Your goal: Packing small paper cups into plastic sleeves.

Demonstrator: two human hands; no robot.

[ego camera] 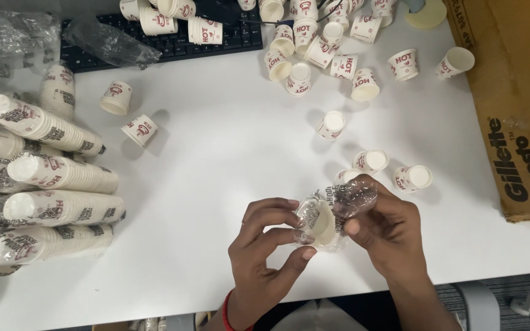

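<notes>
Holding a small paper cup (321, 222) between both hands, you have it low at the near middle of the table (228, 159), its open mouth turned toward your left. Crinkly clear plastic wrap (346, 199) with dark print clings around the cup and bunches over its top, glossy and creased; how much of the cup it still covers is hard to make out. Your left hand (264, 245) pinches the cup's near rim between thumb and fingertips, fingers curled. Your right hand (386, 228) grips the wrap and the cup's far side, thumb pressed on the film; its remaining fingers are hidden behind the cup. A red band (227, 312) circles your left wrist, cut off by the frame's lower edge. The table is smooth, matte white. Loose cups (338, 55), white with red print and slightly tapered, lie scattered across the far side, some upright, some tipped; three more (394, 168) sit just beyond your right hand. At the left edge, long nested stacks of cups (50, 178) lie on their sides, ribbed by their rims, partly sheathed in plastic and cut off by the frame. A black keyboard (173, 43) sits at the far edge, half buried under cups and a crumpled clear bag (108, 43). A brown cardboard box (510, 92) fills the right side, only partly in view.
</notes>
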